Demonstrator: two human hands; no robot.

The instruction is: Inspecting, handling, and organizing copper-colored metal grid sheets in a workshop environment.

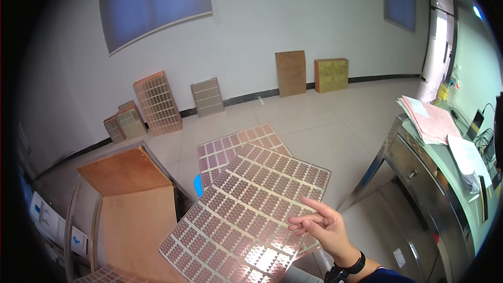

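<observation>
A large square copper-coloured panel (241, 215), patterned with rows of small rectangular blocks, lies tilted in front of me. A similar panel (230, 147) shows behind its far edge. My right hand (322, 225) is over the near panel's right side, index finger stretched out and the thumb near the other, partly bent fingers. Nothing shows in its grasp; whether the fingertips touch the panel is unclear. A black band (357, 264) circles that wrist. My left hand is out of view. What supports the near panel is hidden.
A board-faced rack (139, 225) stands at left, with a patterned panel edge (112, 275) below. Several panel stacks (160, 102) and boards (291, 73) lean along the wall. At right, a metal desk (419, 178) carries pink papers (429, 118). A blue object (198, 184) peeks out beside the panels.
</observation>
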